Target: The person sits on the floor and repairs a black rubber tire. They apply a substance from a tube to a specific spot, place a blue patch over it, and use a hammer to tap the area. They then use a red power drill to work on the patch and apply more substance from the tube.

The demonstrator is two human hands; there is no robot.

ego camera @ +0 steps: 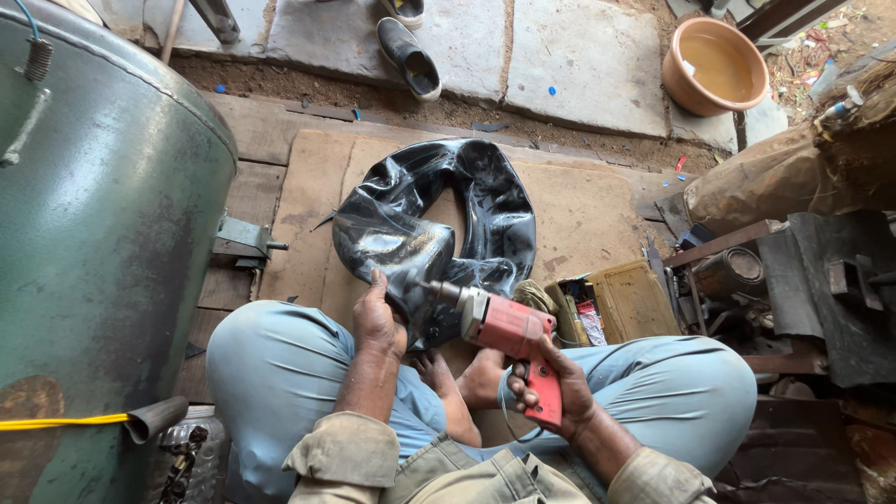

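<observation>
A person seated cross-legged on a cardboard sheet (579, 215) grips a red power drill (509, 336) in the right hand (560, 387), the fingers clamped around its handle, and points its metal nose at a black rubber inner tube (439, 219). The left hand (378, 317) is pressed flat on the near side of the tube, fingers together and spread over the rubber just beside the drill's tip, holding that part down against the left knee. The tube lies limp and glossy in a rough ring, its near side by the person's knees at the near edge of the cardboard, the rest reaching to the middle of the sheet. The person's bare feet (462, 373) are tucked beneath the drill, between legs in light blue trousers (280, 373).

Just right of the drill, at the cardboard's right edge, sits a grimy open yellowish box (630, 299) with small packets inside. A large green metal tank (103, 233) fills the left side, with a yellow cord (56, 423) across its lower part. Beyond the far edge of the cardboard, a dark shoe (411, 58) rests on stone slabs, and a round tan basin (714, 65) stands at the upper right. Scrap metal parts (821, 289) pile up on the right.
</observation>
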